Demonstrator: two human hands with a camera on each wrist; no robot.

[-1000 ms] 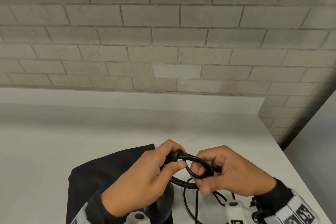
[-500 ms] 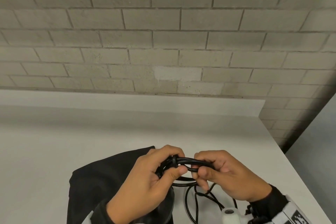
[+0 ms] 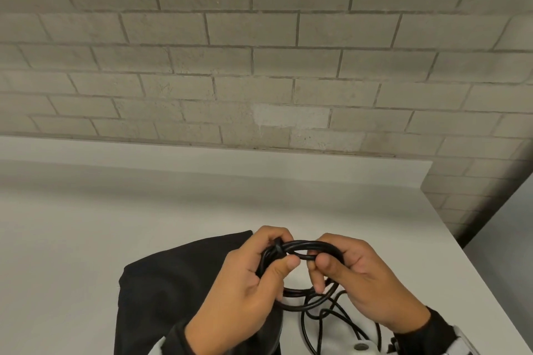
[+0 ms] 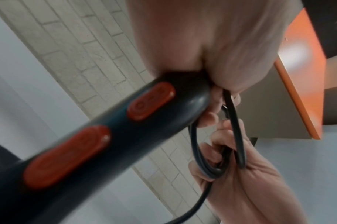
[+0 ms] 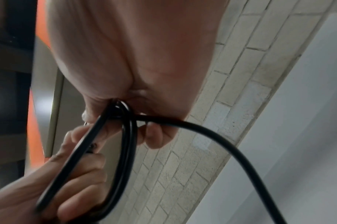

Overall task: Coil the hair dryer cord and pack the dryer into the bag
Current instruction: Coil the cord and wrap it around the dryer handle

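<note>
Both hands hold a black coiled cord (image 3: 310, 248) above the white table. My left hand (image 3: 248, 285) grips the coil's left side together with the end of the hair dryer handle (image 4: 98, 136), a dark handle with two red switches. My right hand (image 3: 360, 277) pinches the coil's right side between thumb and fingers. Loose cord (image 3: 326, 314) hangs from the coil down to the table. In the right wrist view the cord (image 5: 125, 136) loops between the two hands, and one strand runs off to the lower right. A black cloth bag (image 3: 178, 282) lies flat under my left forearm.
The white table (image 3: 115, 225) meets a grey brick wall (image 3: 259, 66) at the back, and its right edge (image 3: 473, 262) drops off close to my right hand. An orange-fronted cabinet (image 4: 302, 75) shows in the wrist views.
The loop has flattened between the hands and a further turn lies on the coil. Both hands have shifted slightly toward the wall.
</note>
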